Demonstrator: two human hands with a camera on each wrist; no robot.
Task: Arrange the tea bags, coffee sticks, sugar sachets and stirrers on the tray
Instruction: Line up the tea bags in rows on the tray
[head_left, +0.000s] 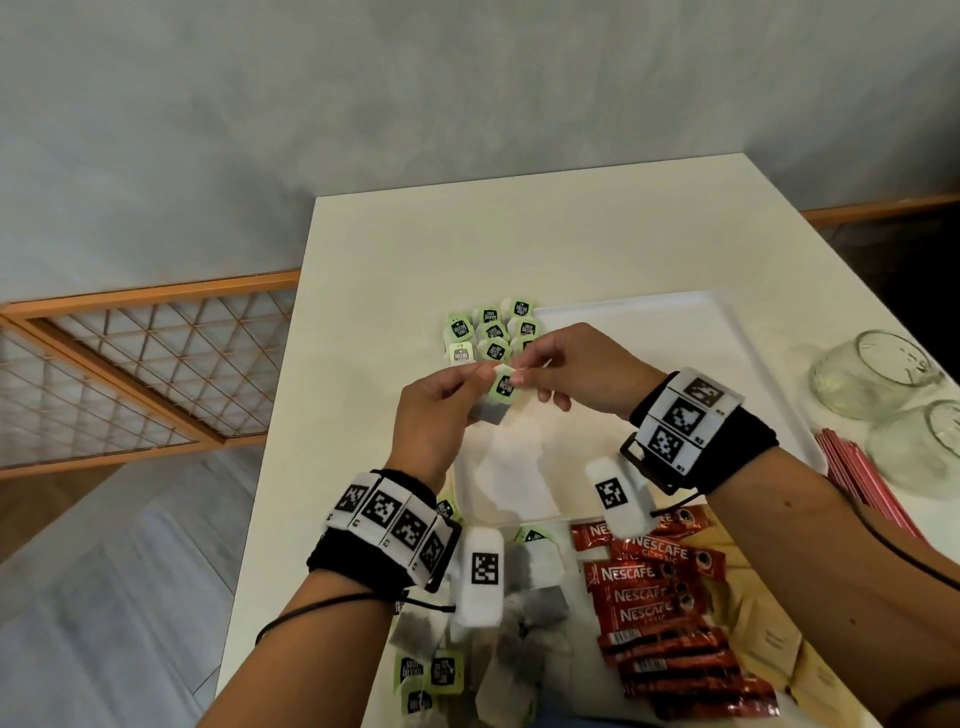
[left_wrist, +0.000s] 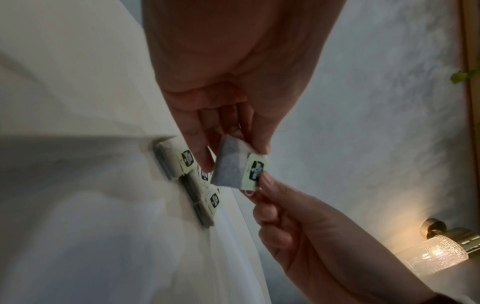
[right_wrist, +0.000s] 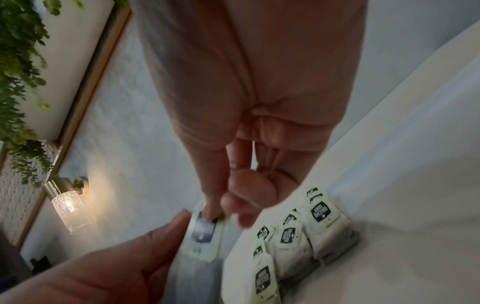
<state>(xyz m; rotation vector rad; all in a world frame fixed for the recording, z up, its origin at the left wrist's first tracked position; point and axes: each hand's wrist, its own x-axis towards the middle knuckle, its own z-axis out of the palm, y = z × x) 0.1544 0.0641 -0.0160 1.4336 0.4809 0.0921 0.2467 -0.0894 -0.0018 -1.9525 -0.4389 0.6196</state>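
We hold both forearms forward, each wrist wrapped in a black band with marker tags. Our left hand (head_left: 431, 415) and right hand (head_left: 582, 369) meet, raised in the middle of the scene, fingertips together. Each pinches with thumb and forefinger; the right hand's other fingers curl loosely downward.

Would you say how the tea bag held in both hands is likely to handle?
The tea bag probably feels light and floppy: fingertips alone carry it. Its tag looks loose and may flap. The thin paper might tear.
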